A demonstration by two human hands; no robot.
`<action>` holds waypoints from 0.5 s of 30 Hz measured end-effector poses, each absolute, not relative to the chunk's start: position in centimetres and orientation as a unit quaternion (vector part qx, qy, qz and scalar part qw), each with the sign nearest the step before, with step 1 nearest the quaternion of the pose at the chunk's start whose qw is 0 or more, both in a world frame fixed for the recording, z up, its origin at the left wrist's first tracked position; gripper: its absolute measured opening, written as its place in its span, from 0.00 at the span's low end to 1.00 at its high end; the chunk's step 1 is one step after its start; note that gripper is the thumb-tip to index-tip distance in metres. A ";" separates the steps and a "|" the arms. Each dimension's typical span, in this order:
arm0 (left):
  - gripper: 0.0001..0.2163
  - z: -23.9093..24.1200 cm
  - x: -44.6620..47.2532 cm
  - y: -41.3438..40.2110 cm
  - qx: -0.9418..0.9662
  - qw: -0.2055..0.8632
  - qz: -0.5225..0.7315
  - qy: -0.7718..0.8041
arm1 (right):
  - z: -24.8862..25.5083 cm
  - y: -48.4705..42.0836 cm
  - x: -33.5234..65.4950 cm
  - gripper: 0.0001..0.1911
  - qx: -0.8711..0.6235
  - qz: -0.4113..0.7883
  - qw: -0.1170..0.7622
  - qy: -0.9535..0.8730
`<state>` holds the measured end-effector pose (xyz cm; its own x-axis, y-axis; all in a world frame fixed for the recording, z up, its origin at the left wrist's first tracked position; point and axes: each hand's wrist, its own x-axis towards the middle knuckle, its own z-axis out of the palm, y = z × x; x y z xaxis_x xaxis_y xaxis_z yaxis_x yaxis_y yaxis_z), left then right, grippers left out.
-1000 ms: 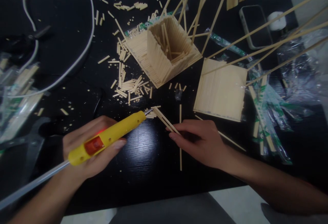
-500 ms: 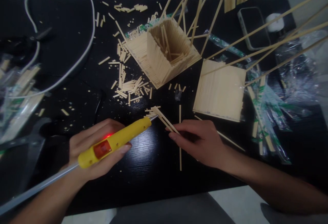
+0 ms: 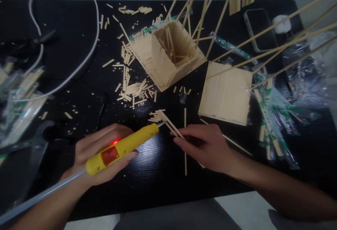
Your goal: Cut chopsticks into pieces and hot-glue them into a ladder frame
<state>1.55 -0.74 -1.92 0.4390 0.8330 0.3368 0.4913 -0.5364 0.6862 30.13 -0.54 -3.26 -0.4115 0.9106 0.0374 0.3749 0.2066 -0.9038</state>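
Observation:
My left hand [image 3: 91, 147] is wrapped round a yellow hot glue pen [image 3: 137, 137]. A red light glows on its side, and a clear glue stick [image 3: 50, 191] runs out of its back end. The metal tip lies close against wooden chopsticks [image 3: 169, 120], pinched side by side between my right thumb and fingers. My right hand [image 3: 206, 144] is closed on their near ends. Beneath their far ends lie short stick pieces [image 3: 155, 117]. Another chopstick [image 3: 185, 159] lies upright in the view, partly behind my right fingers. Whether the tip touches, I cannot tell.
A square box [image 3: 171, 59] built of sticks stands on a stick panel, loose sticks inside. A flat stick panel [image 3: 226, 93] lies to its right. Cut pieces [image 3: 135, 89] scatter left. Long sticks [image 3: 276, 45] jut in from the right, near a phone [image 3: 260, 30] and plastic wrappers [image 3: 281, 117].
The glue pen and my left hand have shifted slightly right and down, so the tip sits farther along the held chopsticks. My right hand has hardly moved.

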 end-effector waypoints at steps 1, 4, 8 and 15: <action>0.04 -1.9 1.6 -0.7 0.810 0.250 0.334 0.412 | -3.3 -0.5 30.1 0.07 -0.450 0.441 0.302 -0.715; 0.04 -1.9 1.3 -0.7 0.815 0.222 0.331 0.420 | -3.4 -0.5 30.1 0.07 -0.449 0.441 0.304 -0.716; 0.02 -2.1 0.6 -0.8 0.820 0.193 0.312 0.440 | -3.4 -0.6 30.1 0.07 -0.450 0.442 0.302 -0.715; 0.02 -2.0 1.1 -0.7 0.803 0.216 0.328 0.448 | -3.3 -0.6 30.2 0.08 -0.454 0.445 0.298 -0.712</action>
<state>1.10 -0.73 -1.96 0.3830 0.8617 0.3328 0.5782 -0.5046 0.6411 30.18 -0.63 -3.35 -0.4105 0.9116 0.0198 0.3809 0.1912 -0.9046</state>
